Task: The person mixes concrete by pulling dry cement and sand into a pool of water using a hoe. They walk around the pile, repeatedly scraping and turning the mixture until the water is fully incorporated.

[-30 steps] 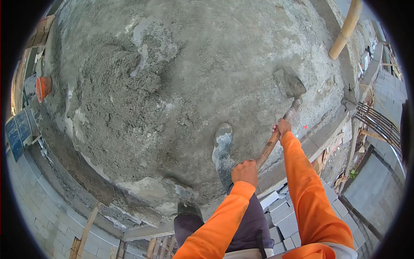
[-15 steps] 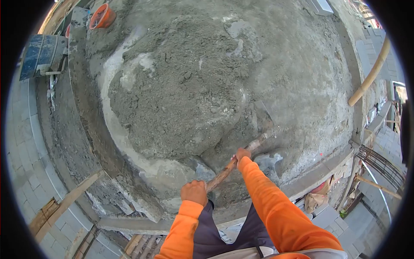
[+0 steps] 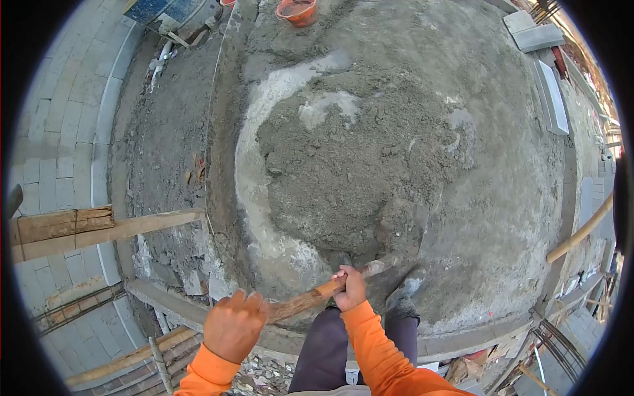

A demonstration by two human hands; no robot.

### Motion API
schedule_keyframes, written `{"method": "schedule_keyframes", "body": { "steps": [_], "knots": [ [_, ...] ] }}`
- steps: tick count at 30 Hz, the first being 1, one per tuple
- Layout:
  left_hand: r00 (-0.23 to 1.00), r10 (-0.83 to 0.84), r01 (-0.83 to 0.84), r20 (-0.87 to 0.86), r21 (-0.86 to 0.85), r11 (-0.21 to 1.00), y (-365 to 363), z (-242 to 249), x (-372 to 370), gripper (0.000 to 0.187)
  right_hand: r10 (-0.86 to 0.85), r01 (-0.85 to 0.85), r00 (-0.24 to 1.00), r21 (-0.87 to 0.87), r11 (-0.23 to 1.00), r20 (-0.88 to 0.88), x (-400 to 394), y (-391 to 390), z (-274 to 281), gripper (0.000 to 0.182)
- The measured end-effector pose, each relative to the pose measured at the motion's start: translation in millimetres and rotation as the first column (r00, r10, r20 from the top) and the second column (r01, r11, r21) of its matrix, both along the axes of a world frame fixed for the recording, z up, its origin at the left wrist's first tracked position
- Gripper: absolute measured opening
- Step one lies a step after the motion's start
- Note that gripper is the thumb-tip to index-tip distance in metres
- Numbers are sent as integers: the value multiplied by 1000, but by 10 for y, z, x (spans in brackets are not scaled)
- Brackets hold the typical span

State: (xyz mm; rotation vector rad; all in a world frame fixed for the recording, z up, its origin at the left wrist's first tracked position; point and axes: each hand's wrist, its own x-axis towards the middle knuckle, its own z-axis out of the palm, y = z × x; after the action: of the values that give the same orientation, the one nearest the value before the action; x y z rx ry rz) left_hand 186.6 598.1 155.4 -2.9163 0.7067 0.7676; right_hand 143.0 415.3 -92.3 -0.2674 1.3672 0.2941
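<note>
My left hand (image 3: pixel 236 325) is wrapped around the upper end of a shovel's wooden handle (image 3: pixel 300 305). Farther down the same handle, my right hand (image 3: pixel 350 288) grips it closer to the blade. The shovel blade (image 3: pixel 399 228) lies at the near right edge of a wide heap of wet grey mortar (image 3: pixel 350 165), and mortar covers much of it. A mortar-smeared boot (image 3: pixel 406 294) stands just right of the handle. My other foot is mostly hidden behind the handle and my right hand.
An orange bucket (image 3: pixel 297 12) stands beyond the heap, with a blue drum (image 3: pixel 162 10) at far left. A low concrete edge (image 3: pixel 221 152) runs along the left side. Wooden beams (image 3: pixel 132 228) jut in from the left; a bamboo pole (image 3: pixel 581 228) leans at right.
My view has swung left, so the heap sits farther right in the picture. My left hand and the handle's end have moved left and nearer to me. Both hands keep their grip.
</note>
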Motion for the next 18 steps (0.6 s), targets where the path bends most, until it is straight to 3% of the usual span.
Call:
{"method": "schedule_keyframes", "body": {
  "steps": [4, 8, 12, 15, 16, 18],
  "knots": [
    [980, 198, -198, 5, 34, 980, 450, 473, -302, 12, 97, -93, 993, -53, 994, 70, 211, 491, 418, 8],
    [959, 278, -283, -64, -90, 955, 560, 106, -755, 26, 104, -73, 990, -293, 953, 93, 191, 243, 634, 10],
    [935, 270, -337, -232, -334, 880, -377, -362, -1409, 32, 181, -151, 983, -452, 879, 22, -320, -1078, 384, 9],
    [881, 215, -444, -422, -574, 689, -1384, -394, -1825, 43, 228, -218, 973, -420, 881, -27, -782, -2356, 379, 10],
    [805, 180, -547, -566, -588, 596, -1644, -191, -1814, 49, 250, -252, 966, -442, 861, -64, -985, -2794, 280, 10],
    [669, 26, -679, -743, -596, 427, -1889, 128, -1739, 56, 262, -274, 962, -261, 926, -81, -1375, -3749, 143, 10]
  ]
}}
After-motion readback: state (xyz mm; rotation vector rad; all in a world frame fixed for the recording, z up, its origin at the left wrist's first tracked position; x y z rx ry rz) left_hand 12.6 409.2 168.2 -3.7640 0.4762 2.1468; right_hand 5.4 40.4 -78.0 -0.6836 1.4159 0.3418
